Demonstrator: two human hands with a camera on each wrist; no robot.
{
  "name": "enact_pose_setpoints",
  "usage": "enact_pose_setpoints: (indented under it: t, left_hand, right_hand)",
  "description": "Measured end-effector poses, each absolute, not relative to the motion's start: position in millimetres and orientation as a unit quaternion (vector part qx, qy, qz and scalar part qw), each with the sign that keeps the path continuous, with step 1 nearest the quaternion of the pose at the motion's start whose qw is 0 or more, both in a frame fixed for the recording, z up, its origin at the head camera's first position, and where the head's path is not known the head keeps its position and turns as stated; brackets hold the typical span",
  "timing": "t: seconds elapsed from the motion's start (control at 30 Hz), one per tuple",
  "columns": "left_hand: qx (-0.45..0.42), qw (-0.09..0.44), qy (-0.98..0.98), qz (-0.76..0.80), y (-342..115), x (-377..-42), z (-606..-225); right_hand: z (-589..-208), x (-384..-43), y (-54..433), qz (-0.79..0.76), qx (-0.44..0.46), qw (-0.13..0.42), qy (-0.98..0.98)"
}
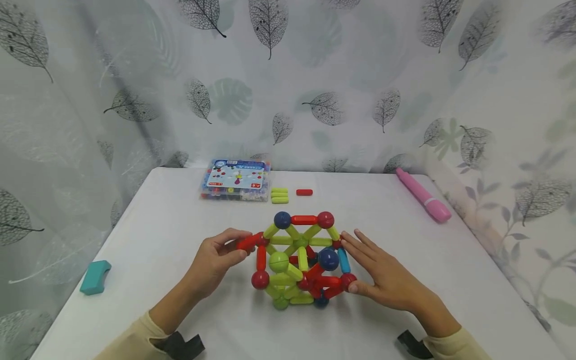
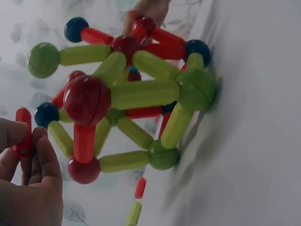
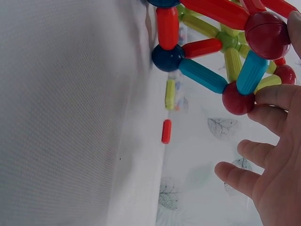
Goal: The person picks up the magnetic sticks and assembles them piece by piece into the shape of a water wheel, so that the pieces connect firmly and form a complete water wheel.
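Note:
A framework of magnetic rods and balls (image 1: 300, 242) stands on the table, with red, lime and blue rods joining red, lime and dark blue balls. At its left side my left hand (image 1: 209, 262) pinches a loose red magnetic rod (image 2: 22, 136) between thumb and fingers. From the head, that rod overlaps the upper left red ball (image 1: 262, 240). My right hand (image 1: 391, 277) rests against the framework's right side with fingers spread and fairly straight. Its thumb is at the front red ball (image 3: 267, 35), and its fingertips touch the red ball behind (image 3: 238, 99), joined by a blue rod (image 3: 252, 72).
Behind the framework lie a clear case of parts (image 1: 236, 181), several lime rods (image 1: 279, 195) and one red rod (image 1: 304, 192). A pink pen-shaped object (image 1: 423, 195) is at the back right, and a teal block (image 1: 95, 277) is near the left table edge.

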State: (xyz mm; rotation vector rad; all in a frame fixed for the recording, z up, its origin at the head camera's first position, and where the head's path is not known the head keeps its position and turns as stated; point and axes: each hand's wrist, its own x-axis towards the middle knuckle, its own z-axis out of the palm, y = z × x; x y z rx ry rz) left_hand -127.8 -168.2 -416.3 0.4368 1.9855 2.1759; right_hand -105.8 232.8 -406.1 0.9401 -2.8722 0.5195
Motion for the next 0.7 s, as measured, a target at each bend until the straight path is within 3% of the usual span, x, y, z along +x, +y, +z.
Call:
enact_pose_setpoints:
  t: [0.2, 0.7]
  left_hand:
    - [0.191, 0.075, 0.684, 0.7, -160, -110, -422]
    - [0.222, 0.073, 0.704, 0.671, -151, -102, -433]
  right_hand:
    - [-407, -105, 233, 0.172, 0.309, 0.04, -0.935]
    - [-408, -106, 233, 0.175, 0.307, 0.039, -0.935]
